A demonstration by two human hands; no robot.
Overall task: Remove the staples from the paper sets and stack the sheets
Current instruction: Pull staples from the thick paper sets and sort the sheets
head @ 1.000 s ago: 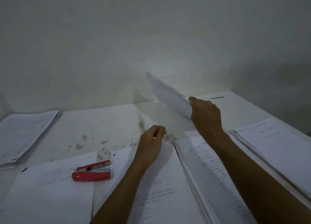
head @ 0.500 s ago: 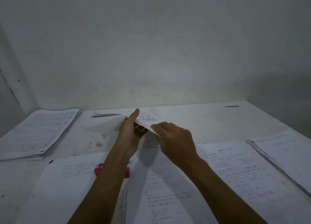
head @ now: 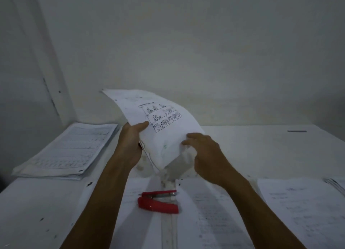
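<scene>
Paper set [head: 160,129]: raised above the surface [head: 252,151], curling, gripped by left hand [head: 130,144]; right hand [head: 203,151] pinches its right edge. Red stapler [head: 158,202]: lying below, between sheets.

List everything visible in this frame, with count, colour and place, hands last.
held paper set: one, white with cartoon panels, raised above the table centre.
paper stack: one, white, far left of the table.
loose sheets: several, white, printed, along the near edge.
stapler: one, red, near centre, lying on the sheets.
dark strip: one, far right; too small to identify.
table: one, white, stained.
wall: grey-white, behind.
left hand: grips the set's left edge.
right hand: pinches its lower right corner.
</scene>
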